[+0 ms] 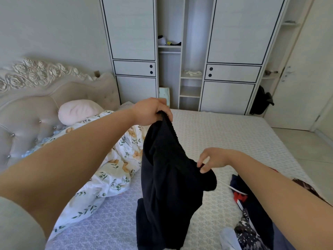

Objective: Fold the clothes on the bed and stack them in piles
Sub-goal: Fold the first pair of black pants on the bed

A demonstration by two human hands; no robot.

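while the black garment (pixel 167 179) hangs in the air above the middle of the bed (pixel 225 134), i read this as the shake-out step, before any fold is made. my left hand (pixel 150 111) is raised high, fingers curled tight round a bunched ribbed edge, probably the waistband or collar. my right hand (pixel 210 160) sits lower and nearer to me, thumb and fingertips pinching another part of the same edge. held that way, one hand high and one low, the cloth drops in a long drape and its bottom hem nearly reaches the near edge of the bed, which lets gravity pull it straight so i can find its shape. i cannot tell yet if it is shorts, trousers or a top; the fabric is too dark to show seams.

along the right edge of the bed, toward the near right corner, lies a heap of unfolded clothes (pixel 250 210), dark blue, red and patterned pieces tangled together, partly under my right forearm. i judge the task is at an early stage, since i see no finished pile anywhere on the mattress.

a floral duvet (pixel 111 168) is pushed up against the left side, with a pink pillow (pixel 77 112) by the headboard (pixel 32 91). that leaves the bare patterned sheet in the middle and far right as the natural spot for laying the garment flat. beyond the far edge stands a white wardrobe (pixel 133 42).
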